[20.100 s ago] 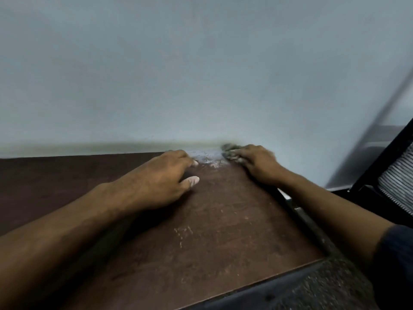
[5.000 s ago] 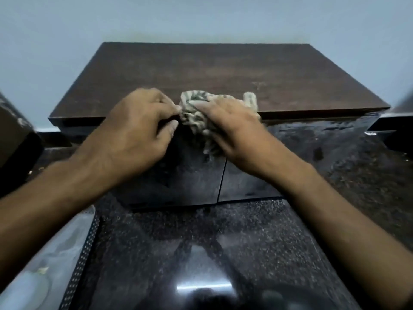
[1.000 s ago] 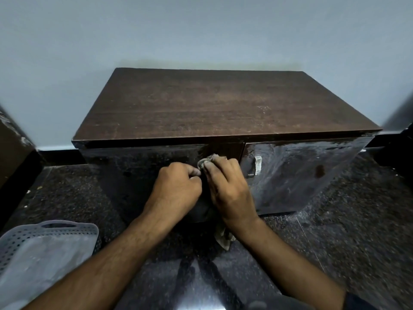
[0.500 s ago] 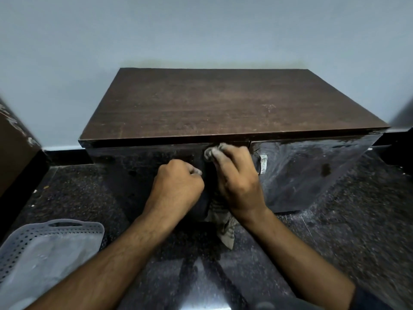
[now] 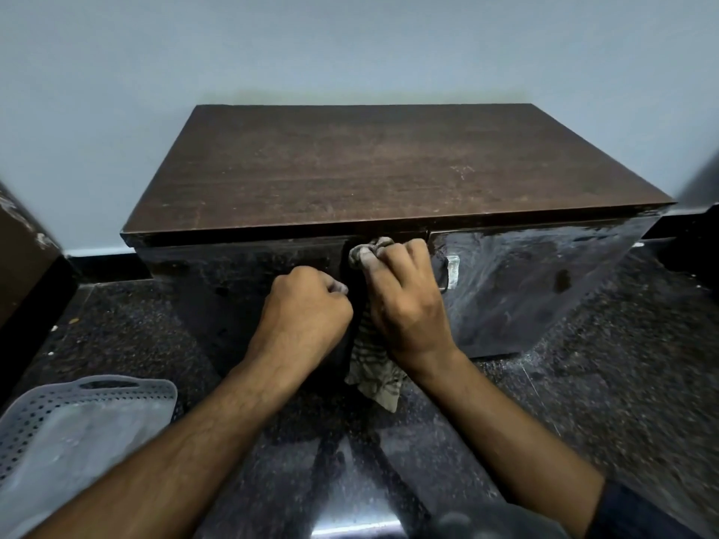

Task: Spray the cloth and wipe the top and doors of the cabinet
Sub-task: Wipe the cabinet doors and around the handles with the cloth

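Note:
A low dark wooden cabinet (image 5: 389,169) stands against the wall, with two glossy front doors. My right hand (image 5: 404,301) grips a striped grey cloth (image 5: 373,371) and presses its bunched end against the upper inner edge of the left door (image 5: 241,289), near the gap between the doors. The loose end of the cloth hangs below my wrist. My left hand (image 5: 307,317) is a closed fist at the left door's right edge; what it grips is hidden. The right door (image 5: 537,289) shows wet streaks and a metal handle (image 5: 451,272).
A grey perforated plastic tray (image 5: 78,425) lies on the dark speckled floor at lower left. Brown furniture (image 5: 23,258) stands at the left edge and a dark object (image 5: 700,235) at the right edge. A pale blue wall rises behind the cabinet.
My right hand has slid the cloth upward along the door's inner edge over the last second. My left fist has stayed at the same spot on the left door.

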The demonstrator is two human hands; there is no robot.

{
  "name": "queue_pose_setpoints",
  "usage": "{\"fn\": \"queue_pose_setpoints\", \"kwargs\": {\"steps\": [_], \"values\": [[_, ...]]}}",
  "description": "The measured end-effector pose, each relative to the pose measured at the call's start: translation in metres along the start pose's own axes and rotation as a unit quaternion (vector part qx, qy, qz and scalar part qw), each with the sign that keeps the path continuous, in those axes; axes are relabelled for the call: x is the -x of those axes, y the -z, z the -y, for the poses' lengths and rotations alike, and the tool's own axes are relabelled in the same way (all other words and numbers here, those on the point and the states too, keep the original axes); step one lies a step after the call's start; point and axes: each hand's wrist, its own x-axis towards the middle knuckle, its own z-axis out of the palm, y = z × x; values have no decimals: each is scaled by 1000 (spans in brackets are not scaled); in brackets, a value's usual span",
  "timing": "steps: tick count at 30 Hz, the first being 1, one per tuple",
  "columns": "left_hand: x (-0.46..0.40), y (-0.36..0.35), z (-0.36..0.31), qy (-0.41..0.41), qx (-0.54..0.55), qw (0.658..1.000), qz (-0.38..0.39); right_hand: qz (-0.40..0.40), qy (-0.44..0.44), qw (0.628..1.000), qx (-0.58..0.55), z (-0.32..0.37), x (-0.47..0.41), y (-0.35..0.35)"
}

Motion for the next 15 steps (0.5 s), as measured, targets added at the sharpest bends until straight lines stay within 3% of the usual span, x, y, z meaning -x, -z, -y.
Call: {"fn": "queue_pose_setpoints", "kwargs": {"steps": [5,10,15], "values": [[0,2,1,10,-11,1000,6,44,71,990,113,-1,31,-7],[1,-1,-2,14,-33,999,21,79,107,983,129,-1,34,-4],[5,-1,-5,3,-30,999,21,2,77,991,110,-7,21,0]]}}
